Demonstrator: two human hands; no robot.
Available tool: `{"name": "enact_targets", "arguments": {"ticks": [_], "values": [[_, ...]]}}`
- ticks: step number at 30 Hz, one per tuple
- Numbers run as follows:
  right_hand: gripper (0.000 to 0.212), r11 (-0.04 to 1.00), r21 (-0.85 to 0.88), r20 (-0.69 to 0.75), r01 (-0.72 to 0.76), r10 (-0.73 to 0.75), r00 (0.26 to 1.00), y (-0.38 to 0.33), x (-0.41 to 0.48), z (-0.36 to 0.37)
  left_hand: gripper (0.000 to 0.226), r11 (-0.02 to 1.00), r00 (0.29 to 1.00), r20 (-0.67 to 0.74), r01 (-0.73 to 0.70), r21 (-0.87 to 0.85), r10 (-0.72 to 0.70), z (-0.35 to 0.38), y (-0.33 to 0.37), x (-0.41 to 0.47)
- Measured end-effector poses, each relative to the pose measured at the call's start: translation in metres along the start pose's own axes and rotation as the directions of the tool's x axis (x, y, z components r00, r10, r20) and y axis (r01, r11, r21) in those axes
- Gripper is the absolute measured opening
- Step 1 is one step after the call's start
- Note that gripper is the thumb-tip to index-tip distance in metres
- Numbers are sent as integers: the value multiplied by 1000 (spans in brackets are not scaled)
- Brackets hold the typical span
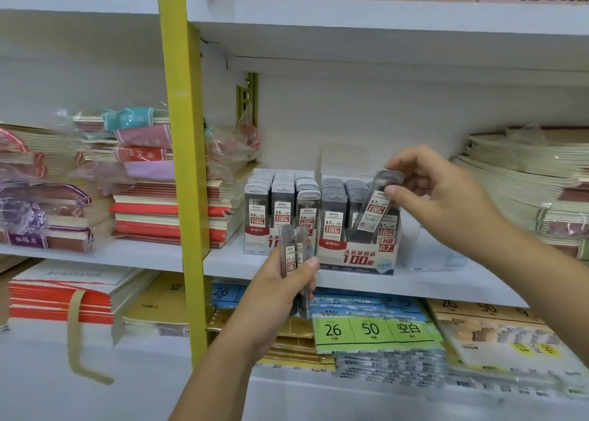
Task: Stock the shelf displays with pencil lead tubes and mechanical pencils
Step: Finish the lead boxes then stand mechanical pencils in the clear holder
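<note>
Right hand pinches one lead tube near its cap between thumb and fingertips. The tube is tilted, top leaning right, with its lower end down at the rightmost row of the 0.7 display box; can't tell if it is seated. Left hand is curled round a small bunch of spare tubes, held upright, thumb across the front, in front of the shelf edge, where the two boxes meet. The 0.7 display box sits on the middle shelf, its left rows packed with upright tubes. The 0.5 display box is just beside it on the left, touching or nearly so, with three full rows. Stacked notebooks lie left of the boxes behind a yellow upright, some in plastic wrap. Another notebook pile is at the far right of the same shelf. The shelf below holds flat label packs printed 26 and 50. Edges of the frame are blurred.
</note>
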State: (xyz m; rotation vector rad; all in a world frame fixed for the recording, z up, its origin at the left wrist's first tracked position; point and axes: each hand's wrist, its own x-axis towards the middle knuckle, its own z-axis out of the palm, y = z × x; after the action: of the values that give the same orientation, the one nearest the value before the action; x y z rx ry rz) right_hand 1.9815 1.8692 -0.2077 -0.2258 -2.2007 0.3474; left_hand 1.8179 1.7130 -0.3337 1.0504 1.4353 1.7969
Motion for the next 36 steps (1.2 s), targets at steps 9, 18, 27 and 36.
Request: {"name": "enact_targets", "arguments": {"ticks": [9, 18, 27, 36], "values": [[33, 904, -428, 34, 9, 6, 999, 9, -4, 29, 36, 997, 996, -88, -36, -73, 30, 0, 1, -2], [23, 955, 224, 171, -193, 157, 973, -33, -39, 64, 31, 996, 995, -43, -87, 32, 88, 6, 12, -13], [24, 717, 580, 164, -387, 362, 918, -30, -47, 61, 31, 998, 1000, 10, 23, -63, -23, -14, 14, -22], [14, 798, 359, 382, -484, 347, 856, -32, -61, 61, 14, 993, 984, -176, -56, -105, 37, -19, 17, -19]]}}
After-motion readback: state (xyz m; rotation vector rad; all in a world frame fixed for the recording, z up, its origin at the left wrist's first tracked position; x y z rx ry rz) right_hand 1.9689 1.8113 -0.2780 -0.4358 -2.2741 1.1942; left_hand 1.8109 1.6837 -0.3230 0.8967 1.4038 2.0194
